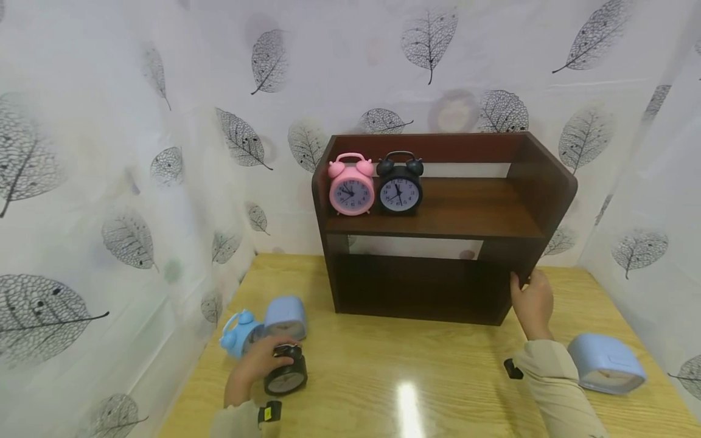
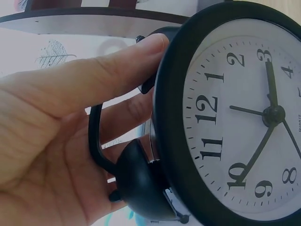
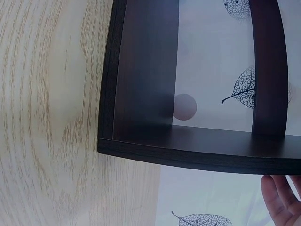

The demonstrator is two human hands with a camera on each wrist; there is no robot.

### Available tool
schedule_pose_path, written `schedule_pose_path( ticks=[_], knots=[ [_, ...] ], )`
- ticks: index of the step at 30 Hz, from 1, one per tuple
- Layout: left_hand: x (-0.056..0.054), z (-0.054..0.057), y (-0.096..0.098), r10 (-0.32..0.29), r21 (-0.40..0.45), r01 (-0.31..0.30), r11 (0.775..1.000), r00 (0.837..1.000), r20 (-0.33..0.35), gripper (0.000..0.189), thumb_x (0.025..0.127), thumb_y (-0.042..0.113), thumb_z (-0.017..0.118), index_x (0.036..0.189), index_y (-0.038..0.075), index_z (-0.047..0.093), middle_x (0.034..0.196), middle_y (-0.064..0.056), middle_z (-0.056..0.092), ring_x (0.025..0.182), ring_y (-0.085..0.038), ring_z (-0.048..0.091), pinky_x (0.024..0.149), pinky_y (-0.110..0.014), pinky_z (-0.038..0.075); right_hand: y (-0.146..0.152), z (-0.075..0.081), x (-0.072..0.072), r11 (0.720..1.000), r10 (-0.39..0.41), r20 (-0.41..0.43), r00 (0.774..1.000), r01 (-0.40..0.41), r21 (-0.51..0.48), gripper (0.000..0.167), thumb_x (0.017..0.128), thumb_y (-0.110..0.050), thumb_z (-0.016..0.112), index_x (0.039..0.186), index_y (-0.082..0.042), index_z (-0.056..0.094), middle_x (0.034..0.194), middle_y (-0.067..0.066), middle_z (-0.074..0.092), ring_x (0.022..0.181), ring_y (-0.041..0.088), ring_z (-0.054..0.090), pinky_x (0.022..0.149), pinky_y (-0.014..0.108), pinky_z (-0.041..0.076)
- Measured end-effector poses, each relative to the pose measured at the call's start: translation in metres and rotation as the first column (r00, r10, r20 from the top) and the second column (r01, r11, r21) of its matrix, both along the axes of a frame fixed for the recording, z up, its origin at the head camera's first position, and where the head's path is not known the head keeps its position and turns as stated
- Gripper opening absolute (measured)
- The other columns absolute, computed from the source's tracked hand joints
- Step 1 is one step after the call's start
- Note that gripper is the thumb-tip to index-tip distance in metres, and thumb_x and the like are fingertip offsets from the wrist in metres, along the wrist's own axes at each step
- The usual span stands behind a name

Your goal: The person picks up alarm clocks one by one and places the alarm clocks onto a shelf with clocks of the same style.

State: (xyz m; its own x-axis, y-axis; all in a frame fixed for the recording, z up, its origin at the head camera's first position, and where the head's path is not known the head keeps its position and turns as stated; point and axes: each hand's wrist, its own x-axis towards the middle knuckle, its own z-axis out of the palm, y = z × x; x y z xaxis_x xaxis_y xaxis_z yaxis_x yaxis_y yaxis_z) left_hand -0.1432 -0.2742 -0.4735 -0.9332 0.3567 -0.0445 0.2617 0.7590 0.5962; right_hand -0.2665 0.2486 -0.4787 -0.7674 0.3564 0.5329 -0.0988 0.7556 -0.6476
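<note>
"black clock (image 1: 286, 377) in the grip of a person's left hand (image 1: 260, 362), at the front left of a wood-grain table (image 1: 405, 359). is it lifted?"

"cannot tell whether it touches the surface. seen from the left wrist, the thumb presses beside one bell while fingers curl behind the handle."

"and the right hand (image 1: 535, 304)?"

"at the right side panel of a dark brown shelf (image 1: 471, 207), thumb by the front edge, fingers against the outer side, apparently gripping to steady it. on the upper level, a pink clock (image 1: 352, 191) stands just beside a second black clock (image 1: 400, 191)."

"which step is this?"

"by the look of it, the grasp, with the shelf braced. the next move would seem to call for a secure hold and a lift clear of the light-blue bell clock (image 1: 235, 334) and the boxy blue clock (image 1: 285, 313) close behind, without jarring the shelf. another boxy clock (image 1: 605, 359) sits near the right sleeve (image 1: 555, 377)."

"anything to read?"

"bold numerals on the held dial: 8 through 12, then 1 to 4, the rest cropped. small lettering at the picture's edge looks like 'quartz'. no brand is legible; the dials on the shelf are too small to read surely."
</note>
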Motion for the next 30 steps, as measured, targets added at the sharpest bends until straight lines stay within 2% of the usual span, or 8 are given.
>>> schedule_pose_path(
  ticks=[7, 12, 15, 18, 21, 26, 30],
  knots=[
    [-0.009, -0.004, 0.008, -0.025, -0.009, 0.024, 1.0, 0.998, -0.054, 0.03, 0.08, 0.013, 0.07, 0.109, 0.005, 0.067, 0.109, -0.013, 0.068, 0.1, -0.034, 0.064, 0.083, -0.042, 0.052, 0.0, -0.002, 0.0, 1.0, 0.008, -0.005, 1.0, -0.007, 0.008, 0.021, 0.089, -0.01, 0.056, 0.092, 0.011, 0.055, 0.093, 0.031, 0.058, 0.083, 0.048, 0.055, 0.072, 0.056, 0.041],
    [-0.018, -0.004, 0.016, -0.067, -0.022, 0.065, 0.998, 0.991, -0.119, 0.029, 0.08, 0.011, 0.07, 0.109, 0.003, 0.067, 0.106, -0.012, 0.069, 0.099, -0.032, 0.064, 0.084, -0.039, 0.052, 0.001, -0.002, 0.0, 1.0, 0.004, -0.013, 1.0, -0.004, 0.007, 0.021, 0.089, -0.009, 0.056, 0.091, 0.012, 0.055, 0.091, 0.032, 0.057, 0.082, 0.048, 0.055, 0.071, 0.057, 0.04],
    [-0.023, -0.004, 0.02, -0.084, -0.022, 0.082, 0.996, 0.988, -0.131, 0.031, 0.081, 0.011, 0.07, 0.111, 0.003, 0.066, 0.108, -0.011, 0.069, 0.101, -0.031, 0.064, 0.086, -0.04, 0.052, 0.002, -0.001, 0.0, 1.0, -0.004, -0.015, 1.0, 0.004, 0.006, 0.021, 0.089, -0.009, 0.056, 0.091, 0.012, 0.054, 0.091, 0.032, 0.057, 0.081, 0.049, 0.054, 0.071, 0.057, 0.04],
    [-0.024, -0.003, 0.02, -0.094, -0.003, 0.095, 0.995, 0.988, -0.12, 0.037, 0.081, 0.015, 0.071, 0.115, 0.002, 0.064, 0.113, -0.012, 0.067, 0.105, -0.033, 0.062, 0.088, -0.042, 0.05, 0.002, -0.001, -0.001, 1.0, -0.008, -0.017, 1.0, 0.008, 0.002, 0.021, 0.088, -0.009, 0.056, 0.092, 0.012, 0.054, 0.091, 0.032, 0.057, 0.082, 0.049, 0.054, 0.071, 0.057, 0.039],
    [-0.02, -0.003, 0.016, -0.1, 0.043, 0.104, 0.994, 0.991, -0.091, 0.049, 0.077, 0.02, 0.075, 0.119, 0.0, 0.06, 0.117, -0.015, 0.065, 0.108, -0.036, 0.06, 0.09, -0.044, 0.049, 0.003, -0.001, -0.001, 1.0, -0.008, -0.015, 1.0, 0.008, 0.001, 0.021, 0.088, -0.009, 0.056, 0.093, 0.012, 0.054, 0.091, 0.032, 0.057, 0.082, 0.048, 0.054, 0.072, 0.057, 0.039],
    [-0.014, -0.004, 0.007, -0.055, 0.074, 0.056, 0.996, 0.998, -0.019, 0.058, 0.067, 0.022, 0.083, 0.117, 0.002, 0.06, 0.111, -0.015, 0.066, 0.1, -0.033, 0.062, 0.084, -0.038, 0.05, 0.002, -0.001, 0.0, 1.0, -0.005, -0.007, 1.0, 0.005, 0.005, 0.021, 0.088, -0.009, 0.057, 0.092, 0.012, 0.055, 0.091, 0.032, 0.057, 0.082, 0.048, 0.054, 0.072, 0.057, 0.039],
    [-0.014, -0.007, 0.005, -0.029, 0.06, 0.028, 0.998, 1.0, 0.011, 0.057, 0.067, 0.025, 0.083, 0.115, 0.004, 0.061, 0.109, -0.013, 0.067, 0.099, -0.03, 0.062, 0.082, -0.036, 0.049, 0.001, -0.001, -0.001, 1.0, -0.003, 0.003, 1.0, 0.003, -0.001, 0.022, 0.088, -0.009, 0.057, 0.093, 0.011, 0.055, 0.093, 0.032, 0.058, 0.084, 0.048, 0.054, 0.073, 0.057, 0.04]
  ],
)
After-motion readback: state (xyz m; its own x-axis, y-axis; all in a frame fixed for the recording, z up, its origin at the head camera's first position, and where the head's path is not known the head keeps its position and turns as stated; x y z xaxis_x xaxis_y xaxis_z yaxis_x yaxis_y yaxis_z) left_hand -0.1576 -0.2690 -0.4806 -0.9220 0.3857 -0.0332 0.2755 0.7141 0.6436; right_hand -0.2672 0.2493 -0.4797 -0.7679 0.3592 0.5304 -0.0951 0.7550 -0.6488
